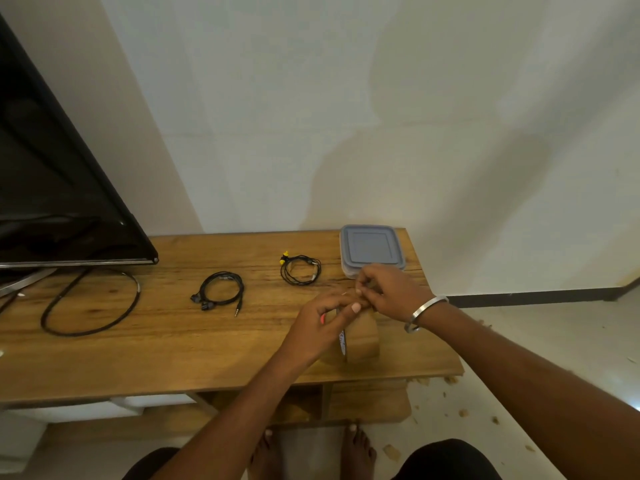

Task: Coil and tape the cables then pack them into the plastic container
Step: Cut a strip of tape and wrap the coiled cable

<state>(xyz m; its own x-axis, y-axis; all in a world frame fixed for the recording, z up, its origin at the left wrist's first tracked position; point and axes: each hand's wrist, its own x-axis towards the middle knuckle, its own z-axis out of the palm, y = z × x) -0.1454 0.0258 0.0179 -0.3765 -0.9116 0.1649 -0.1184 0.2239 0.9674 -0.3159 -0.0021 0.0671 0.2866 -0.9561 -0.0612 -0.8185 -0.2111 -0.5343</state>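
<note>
- Left hand [323,318] grips the brown tape roll [360,336] upright on the wooden table [173,348], likely steadying it.
- Right hand [384,289] pinches at the roll's top, apparently picking the tape end free; the end itself is too small to tell.
- Black earphone coil [220,291] lies at 9 o'clock of the hands, yellow-tipped coil [300,270] at 11 o'clock; both untaped.
- Plastic container [372,251], lid on, sits at 12 o'clock, just beyond the right hand.
</note>
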